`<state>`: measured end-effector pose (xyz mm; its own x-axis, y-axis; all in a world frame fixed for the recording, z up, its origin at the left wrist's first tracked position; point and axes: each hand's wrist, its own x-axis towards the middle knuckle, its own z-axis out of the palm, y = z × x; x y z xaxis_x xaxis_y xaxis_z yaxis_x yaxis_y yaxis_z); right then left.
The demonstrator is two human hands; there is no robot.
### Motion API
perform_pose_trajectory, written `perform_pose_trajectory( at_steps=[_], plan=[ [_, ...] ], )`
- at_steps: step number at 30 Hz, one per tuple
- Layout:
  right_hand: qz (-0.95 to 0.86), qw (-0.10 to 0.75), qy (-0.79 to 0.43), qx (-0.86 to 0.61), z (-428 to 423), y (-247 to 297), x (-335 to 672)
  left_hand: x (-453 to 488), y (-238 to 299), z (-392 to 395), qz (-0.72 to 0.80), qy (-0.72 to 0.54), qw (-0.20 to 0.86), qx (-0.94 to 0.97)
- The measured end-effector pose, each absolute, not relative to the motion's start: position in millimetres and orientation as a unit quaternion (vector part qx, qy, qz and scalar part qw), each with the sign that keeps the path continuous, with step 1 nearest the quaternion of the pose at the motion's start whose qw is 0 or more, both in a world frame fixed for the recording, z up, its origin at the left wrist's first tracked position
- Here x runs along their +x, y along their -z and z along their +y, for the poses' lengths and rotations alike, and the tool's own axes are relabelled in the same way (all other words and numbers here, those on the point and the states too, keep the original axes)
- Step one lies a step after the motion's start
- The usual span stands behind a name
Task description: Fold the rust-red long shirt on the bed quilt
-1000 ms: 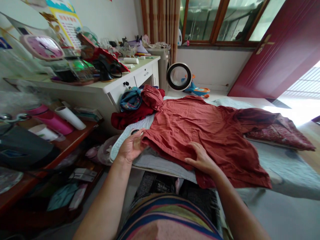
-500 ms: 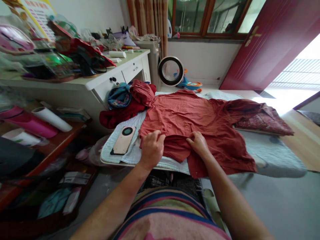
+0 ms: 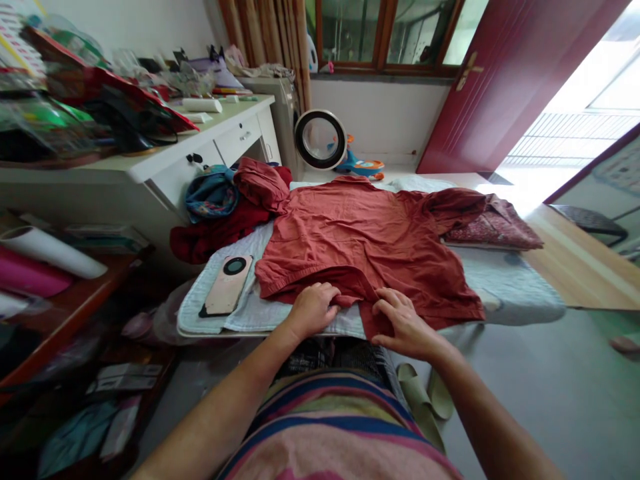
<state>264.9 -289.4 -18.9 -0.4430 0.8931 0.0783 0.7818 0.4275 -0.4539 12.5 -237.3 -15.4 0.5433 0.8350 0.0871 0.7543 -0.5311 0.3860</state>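
A rust-red shirt [image 3: 365,240] lies spread flat over a pale padded board [image 3: 505,287]. My left hand [image 3: 313,308] is closed on the shirt's near hem, fingers curled into the cloth. My right hand [image 3: 403,323] sits just to its right and pinches the hem's lower flap where it hangs over the board's edge. A pink phone [image 3: 226,285] lies on the board's left end, a hand's width from my left hand.
Dark red and blue clothes [image 3: 220,207] are heaped at the board's far left. A patterned cloth [image 3: 493,227] lies at its right end. A cluttered white desk [image 3: 165,153] and wooden shelf [image 3: 65,293] stand on the left. Slippers [image 3: 425,397] rest on the floor.
Both hands have slid toward me along the shirt to its near hem, after the left brought the left side in. The phone that the left hand hid now lies bare.
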Motion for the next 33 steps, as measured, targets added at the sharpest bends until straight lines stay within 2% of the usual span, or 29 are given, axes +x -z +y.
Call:
perform_pose_trajectory(
  at_steps=[7, 14, 24, 30, 33],
  plan=[
    [-0.84, 0.126, -0.155, -0.504, -300.6, 25.4, 264.3, 15.1, 33.1, -228.5, 0.478, -0.237, 0.277, 0.799],
    [-0.843, 0.124, -0.14, -0.504, -300.2, 14.4, 262.5, 14.0, 44.7, -228.9, 0.477, -0.237, 0.252, 0.808],
    [-0.831, 0.151, -0.116, -0.523, -305.0, 25.8, 258.8, 22.0, 17.4, -239.5, 0.388, -0.296, 0.206, 0.848],
    [-0.827, 0.154, -0.169, -0.514, -298.3, 6.5, 262.4, 24.2, 6.1, -244.5, 0.375, -0.266, 0.229, 0.858],
    [-0.82, 0.157, -0.128, -0.535, -299.2, 2.1, 261.4, 24.5, 3.7, -247.6, 0.362, -0.237, 0.231, 0.872]
  ],
)
